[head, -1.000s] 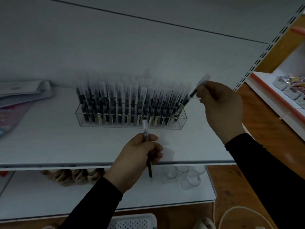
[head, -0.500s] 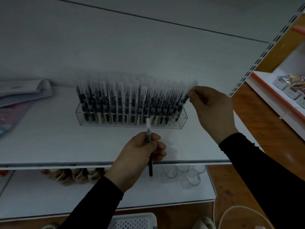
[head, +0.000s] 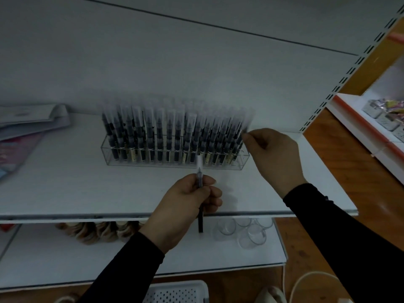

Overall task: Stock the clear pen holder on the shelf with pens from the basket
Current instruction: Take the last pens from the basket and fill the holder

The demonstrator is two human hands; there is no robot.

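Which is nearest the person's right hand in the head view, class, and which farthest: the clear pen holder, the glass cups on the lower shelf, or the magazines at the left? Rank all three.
From the right hand:
1. Clear pen holder, directly left of the fingertips, at its right end.
2. Glass cups, below on the lower shelf.
3. Magazines, far left on the upper shelf.

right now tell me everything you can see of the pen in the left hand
The pen is slim, with a dark barrel and a pale, see-through cap on its upper end. It stands nearly upright, cap up, gripped around its middle by the left hand. Its dark lower end sticks out below the fingers, past the shelf's front edge. The cap tip overlaps the front of the clear pen holder; whether they touch is unclear.
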